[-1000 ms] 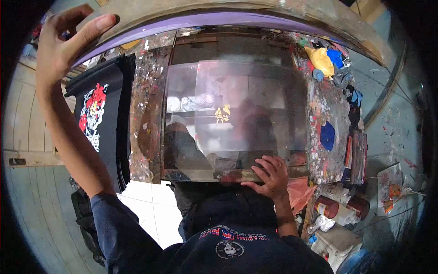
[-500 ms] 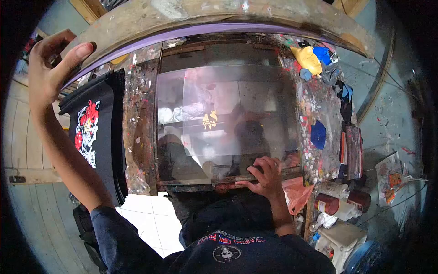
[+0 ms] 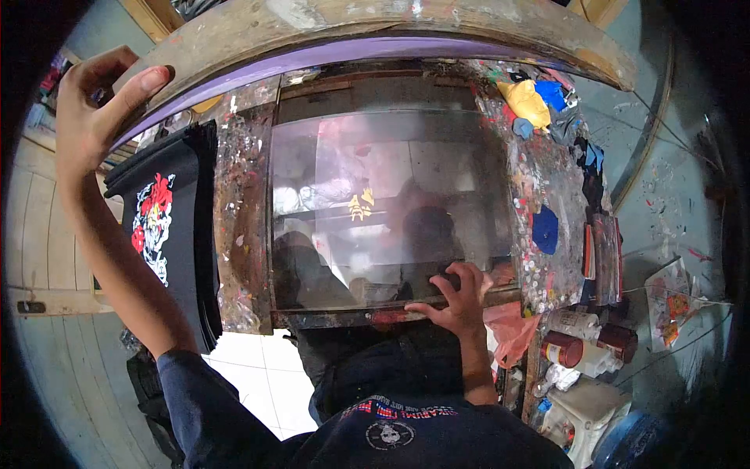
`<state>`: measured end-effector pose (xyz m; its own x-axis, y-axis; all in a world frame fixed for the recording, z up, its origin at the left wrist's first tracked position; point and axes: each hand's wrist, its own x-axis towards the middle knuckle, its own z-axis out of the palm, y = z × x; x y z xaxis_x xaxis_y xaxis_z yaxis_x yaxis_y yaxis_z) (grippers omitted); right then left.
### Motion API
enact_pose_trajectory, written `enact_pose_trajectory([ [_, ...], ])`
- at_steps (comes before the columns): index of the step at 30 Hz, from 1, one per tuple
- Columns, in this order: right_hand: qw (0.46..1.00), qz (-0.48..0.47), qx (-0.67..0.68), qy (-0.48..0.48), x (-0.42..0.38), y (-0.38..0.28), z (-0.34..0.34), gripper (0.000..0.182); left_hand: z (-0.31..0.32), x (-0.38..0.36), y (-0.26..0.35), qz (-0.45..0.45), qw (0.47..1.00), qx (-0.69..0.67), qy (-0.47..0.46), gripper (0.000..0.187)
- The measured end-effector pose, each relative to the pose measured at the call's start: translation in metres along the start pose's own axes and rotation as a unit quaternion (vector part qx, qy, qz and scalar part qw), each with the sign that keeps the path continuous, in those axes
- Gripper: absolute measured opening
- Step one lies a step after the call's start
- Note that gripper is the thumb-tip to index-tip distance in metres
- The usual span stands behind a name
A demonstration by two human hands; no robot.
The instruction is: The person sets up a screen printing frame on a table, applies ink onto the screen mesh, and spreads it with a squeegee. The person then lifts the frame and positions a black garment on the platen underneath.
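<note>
My left hand [image 3: 98,109] is closed on the left end of a paint-stained wooden frame [image 3: 367,27], thumb on its near face; the fingers behind are partly hidden. The frame spans the top of the view, with a purple strip along its lower edge. In front of me lies a dark glass panel [image 3: 301,273] with a clear film sheet [image 3: 437,148] on it. A small pale-yellow print [image 3: 361,205] shows on the sheet. Over the glass's near right edge is my right hand [image 3: 461,301], fingers bent and apart, holding nothing.
Black printed fabric pieces [image 3: 176,234] are stacked on the left. On the paint-spattered right ledge [image 3: 539,187] are a yellow lump [image 3: 527,103] and a blue patch [image 3: 544,230]. Jars [image 3: 561,349] and a white jug [image 3: 582,414] stand at lower right.
My right hand has lifted and spread its fingers slightly at the glass's near edge. My left hand keeps its hold on the frame. The view has shifted a little.
</note>
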<state>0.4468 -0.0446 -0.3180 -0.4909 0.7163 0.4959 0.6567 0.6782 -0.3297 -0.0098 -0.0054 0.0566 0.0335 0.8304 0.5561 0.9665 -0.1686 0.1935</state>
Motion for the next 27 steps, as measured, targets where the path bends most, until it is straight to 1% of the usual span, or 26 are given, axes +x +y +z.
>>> enact_pose_trajectory([
  [2, 1.000, 0.021, 0.021, -0.001, 0.001, 0.001, 0.001, 0.069, -0.003, 0.002, -0.002, -0.009, 1.000, 0.000, -0.018, 0.047],
  [5, 1.000, 0.029, 0.010, 0.000, 0.001, 0.001, 0.003, 0.071, -0.004, 0.003, -0.001, -0.021, 0.999, -0.004, -0.035, 0.049],
  [9, 0.999, 0.036, 0.016, 0.007, 0.002, 0.000, 0.002, 0.074, -0.006, 0.002, 0.003, -0.033, 0.998, 0.015, -0.041, 0.050],
  [12, 0.999, 0.040, 0.004, 0.008, 0.004, -0.002, -0.001, 0.075, -0.005, 0.004, -0.003, -0.012, 0.999, 0.013, -0.041, 0.050],
  [15, 0.999, 0.041, -0.002, 0.001, 0.004, -0.001, -0.002, 0.077, -0.006, 0.003, 0.005, -0.025, 0.998, 0.013, -0.055, 0.051],
  [17, 0.999, 0.046, 0.001, 0.004, 0.006, -0.003, -0.003, 0.077, -0.002, -0.003, 0.016, -0.039, 0.998, 0.019, -0.044, 0.050],
  [19, 1.000, 0.016, 0.006, -0.027, 0.016, -0.011, -0.025, 0.076, -0.001, -0.008, 0.017, -0.038, 0.998, 0.040, -0.030, 0.052],
  [20, 0.999, -0.001, 0.007, -0.040, 0.024, -0.009, -0.033, 0.075, -0.002, -0.008, 0.020, -0.015, 0.999, 0.029, -0.018, 0.056],
  [23, 0.997, 0.081, 0.003, -0.001, 0.035, 0.045, -0.046, 0.077, 0.005, -0.018, 0.022, 0.006, 1.000, 0.000, 0.003, 0.054],
  [25, 0.989, 0.113, -0.091, 0.003, 0.063, 0.085, -0.050, 0.082, 0.005, -0.021, 0.023, -0.033, 0.999, -0.005, -0.015, 0.052],
  [26, 0.987, 0.109, -0.116, -0.020, 0.072, 0.098, -0.048, 0.083, 0.005, -0.022, 0.023, -0.053, 0.998, -0.008, -0.024, 0.052],
  [27, 0.984, 0.105, -0.140, -0.043, 0.079, 0.109, -0.045, 0.084, 0.004, -0.022, 0.022, -0.046, 0.999, 0.025, -0.015, 0.052],
])
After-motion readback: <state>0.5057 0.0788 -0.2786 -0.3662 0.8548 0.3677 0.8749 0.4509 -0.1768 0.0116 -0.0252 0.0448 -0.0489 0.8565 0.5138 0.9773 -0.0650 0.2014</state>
